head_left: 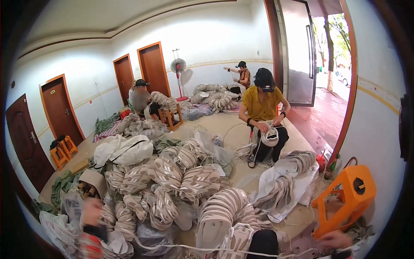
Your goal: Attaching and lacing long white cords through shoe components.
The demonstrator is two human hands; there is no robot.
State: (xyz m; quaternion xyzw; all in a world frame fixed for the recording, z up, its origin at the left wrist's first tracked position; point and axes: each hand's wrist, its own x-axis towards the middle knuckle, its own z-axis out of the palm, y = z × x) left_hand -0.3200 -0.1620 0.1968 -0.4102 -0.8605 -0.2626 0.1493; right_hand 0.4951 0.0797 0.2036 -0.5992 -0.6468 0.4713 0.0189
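Note:
At the lower left my left hand (pixel 92 211) is raised beside stacked shoe uppers, smeared by motion. My right hand (pixel 335 239) is out at the lower right, below an orange stool, also blurred. A long off-white shoelace (pixel 194 248) runs across the bottom of the view between the two sides; whether either hand grips it is too blurred to see. A beige and white shoe upper (pixel 238 241) lies next to my dark knee (pixel 263 244), under the lace's path. Behind it curves a nested row of beige uppers (pixel 224 207).
Piles of striped uppers (pixel 168 172) and plastic bags cover the floor ahead. An orange stool (pixel 351 194) stands at right, near a green bottle (pixel 331 168). A person in a yellow shirt (pixel 261 105) handles an upper; others sit farther back. A doorway (pixel 319 77) opens at right.

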